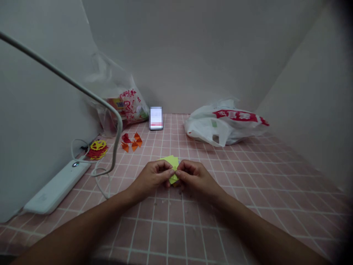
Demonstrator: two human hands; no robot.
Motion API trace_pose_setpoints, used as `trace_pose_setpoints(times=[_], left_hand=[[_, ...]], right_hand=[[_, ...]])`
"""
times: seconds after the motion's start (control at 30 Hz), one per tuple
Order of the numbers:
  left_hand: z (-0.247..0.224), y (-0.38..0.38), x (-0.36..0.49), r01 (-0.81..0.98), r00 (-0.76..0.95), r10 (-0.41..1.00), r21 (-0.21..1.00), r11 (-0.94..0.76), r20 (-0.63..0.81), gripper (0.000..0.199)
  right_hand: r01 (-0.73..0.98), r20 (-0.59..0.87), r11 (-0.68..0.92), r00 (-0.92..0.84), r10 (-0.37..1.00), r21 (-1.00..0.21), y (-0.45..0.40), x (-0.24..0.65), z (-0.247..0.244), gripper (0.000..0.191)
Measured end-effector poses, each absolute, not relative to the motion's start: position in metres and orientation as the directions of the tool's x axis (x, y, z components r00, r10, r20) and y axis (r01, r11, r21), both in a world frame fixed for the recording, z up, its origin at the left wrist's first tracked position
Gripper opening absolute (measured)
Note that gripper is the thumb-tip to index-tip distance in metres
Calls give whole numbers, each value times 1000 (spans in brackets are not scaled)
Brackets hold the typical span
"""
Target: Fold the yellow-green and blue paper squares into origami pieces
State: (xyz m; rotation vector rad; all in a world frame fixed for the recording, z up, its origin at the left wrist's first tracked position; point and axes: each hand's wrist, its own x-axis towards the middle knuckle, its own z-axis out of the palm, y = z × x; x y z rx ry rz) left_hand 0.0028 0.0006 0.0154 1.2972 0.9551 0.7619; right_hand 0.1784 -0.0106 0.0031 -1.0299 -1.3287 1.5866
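Observation:
Yellow-green paper point(173, 160) is held over the middle of the pink tiled surface, with folds or overlapping layers showing. My left hand point(159, 173) pinches it from the left, thumb and fingers pressed together. From the right, my right hand point(191, 174) grips the same paper, its thumb tip almost touching the left thumb. Part of the paper's lower edge shows between the hands, with a bit of orange beneath it. The fingers hide the rest of the paper.
Orange folded pieces point(134, 145) and a red one point(126, 138) lie left of centre. Further left are yellow and red cut shapes point(98, 145), a white power strip-like device point(57, 186) and a cable point(117, 136). Behind stand a phone point(156, 118) and plastic bags point(206, 127).

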Motion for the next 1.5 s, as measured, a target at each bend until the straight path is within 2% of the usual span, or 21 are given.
trace_pose_setpoints(times=[0.17, 0.83, 1.17, 1.5], left_hand=[[15, 1, 2, 38, 436, 888, 988, 147, -149, 25], [7, 4, -3, -25, 486, 861, 982, 188, -153, 26], [10, 3, 0, -34, 464, 873, 982, 186, -150, 24], [11, 1, 1, -52, 473, 870, 982, 182, -137, 25]], right_hand=[[-193, -55, -146, -412, 909, -970, -9, 181, 2, 28], [-231, -86, -212, -459, 884, -949, -8, 182, -1, 30], [-239, -44, -175, -469, 882, -955, -8, 183, -5, 30], [-218, -80, -205, -475, 877, -954, -8, 183, -1, 29]])
